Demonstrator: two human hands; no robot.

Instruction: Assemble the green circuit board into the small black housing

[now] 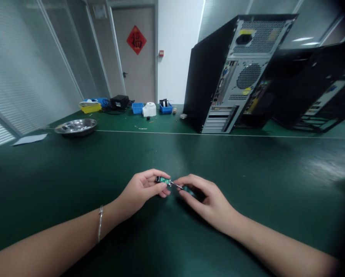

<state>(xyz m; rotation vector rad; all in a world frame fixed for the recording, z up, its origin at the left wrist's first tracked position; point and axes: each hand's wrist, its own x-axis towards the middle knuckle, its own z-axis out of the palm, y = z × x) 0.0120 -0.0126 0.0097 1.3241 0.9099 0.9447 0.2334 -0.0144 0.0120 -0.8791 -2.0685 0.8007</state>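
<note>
Between the thumb and fingers of my left hand [145,187] is a small circuit board [164,180], green with a black end on the left and a metallic end on the right. My right hand [208,198] is closed around a small screwdriver [177,186]. Its thin metal shaft points left, and the tip meets or nearly meets the board's metallic end. Most of the dark handle is hidden by my fingers. Both hands are just above the dark green tabletop [126,154].
Computer towers [210,77] stand at the back right. A round metal dish [77,126] with small pieces sits at the back left, beside a paper sheet [30,139]. Farther back are a yellow tray [91,108], a black box [119,101], blue trays [137,108] and a white plastic part [149,110].
</note>
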